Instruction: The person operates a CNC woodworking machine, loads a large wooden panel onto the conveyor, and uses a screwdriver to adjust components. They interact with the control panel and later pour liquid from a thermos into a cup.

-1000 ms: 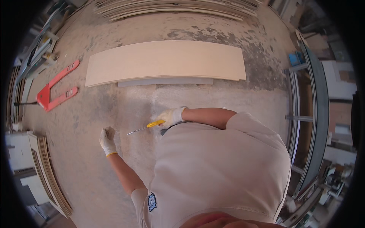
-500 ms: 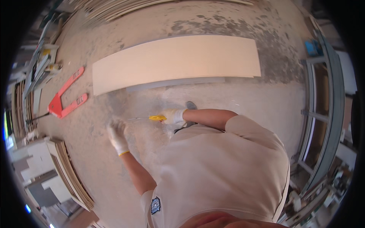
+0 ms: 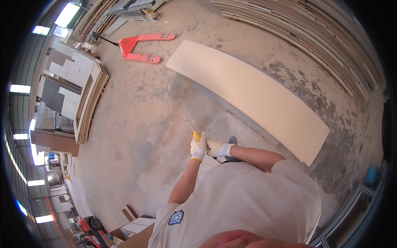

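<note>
A tool with a yellow handle [image 3: 197, 135] and a long thin metal shaft [image 3: 187, 122] points away to the upper left, in front of my body. Its exact kind is too small to tell. My left hand [image 3: 198, 146], in a white knit glove with a yellow cuff edge, is closed around the handle. Right beside it, my right hand [image 3: 218, 148], gloved too, meets the left with its fingers curled. Whatever lies inside the right hand is hidden. A dark shoe [image 3: 232, 140] shows past my right wrist.
A long pale board [image 3: 248, 95] lies ahead to the right, above a grey one [image 3: 235, 109]. Beyond are stacked long boards [image 3: 289, 29]. A red pallet jack [image 3: 129, 44] stands far left, near leaning panels [image 3: 89, 99]. A metal frame [image 3: 343, 219] is at lower right.
My view has turned left. My left hand, apart before, has come to the right hand and now holds the yellow-handled tool, which the right hand held earlier.
</note>
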A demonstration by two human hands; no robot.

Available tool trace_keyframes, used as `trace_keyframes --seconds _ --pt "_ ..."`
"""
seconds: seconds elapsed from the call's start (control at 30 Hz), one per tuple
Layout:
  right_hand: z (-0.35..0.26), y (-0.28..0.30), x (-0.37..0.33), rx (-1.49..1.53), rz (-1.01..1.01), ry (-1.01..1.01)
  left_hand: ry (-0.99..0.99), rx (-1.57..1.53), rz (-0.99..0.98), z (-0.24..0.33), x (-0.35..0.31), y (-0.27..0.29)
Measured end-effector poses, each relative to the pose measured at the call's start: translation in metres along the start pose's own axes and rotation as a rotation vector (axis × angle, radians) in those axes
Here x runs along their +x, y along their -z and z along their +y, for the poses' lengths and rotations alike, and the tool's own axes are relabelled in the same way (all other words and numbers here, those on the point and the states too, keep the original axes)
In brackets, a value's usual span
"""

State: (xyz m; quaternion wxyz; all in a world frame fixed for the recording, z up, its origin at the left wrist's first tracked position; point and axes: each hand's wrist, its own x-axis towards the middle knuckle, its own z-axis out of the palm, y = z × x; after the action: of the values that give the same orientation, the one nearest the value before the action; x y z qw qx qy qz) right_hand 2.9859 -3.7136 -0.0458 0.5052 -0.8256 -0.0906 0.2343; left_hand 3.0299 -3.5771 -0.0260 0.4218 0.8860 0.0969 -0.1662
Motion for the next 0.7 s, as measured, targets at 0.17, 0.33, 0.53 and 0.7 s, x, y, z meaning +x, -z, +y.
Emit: trace_keyframes --seconds 0.17,0.33,0.53,0.7 --pt "0.043 -0.011 -0.129 0.031 -0.077 0.098 0.163 -0.272 -0.076 -0.070 -0.046 -0.055" --pt "0.140 -0.033 -0.269 0.060 -0.190 -0.218 0.335 -0.232 -0.136 -0.132 -0.180 -0.103" --pt "0.279 -0.002 -0.386 0.924 0.089 -0.751 0.218 0.398 -0.468 -0.138 -0.365 -0.129" --pt "0.352 0.063 -0.450 1.035 0.182 -0.796 0.160 0.543 -0.605 -0.081 -0.470 -0.209"
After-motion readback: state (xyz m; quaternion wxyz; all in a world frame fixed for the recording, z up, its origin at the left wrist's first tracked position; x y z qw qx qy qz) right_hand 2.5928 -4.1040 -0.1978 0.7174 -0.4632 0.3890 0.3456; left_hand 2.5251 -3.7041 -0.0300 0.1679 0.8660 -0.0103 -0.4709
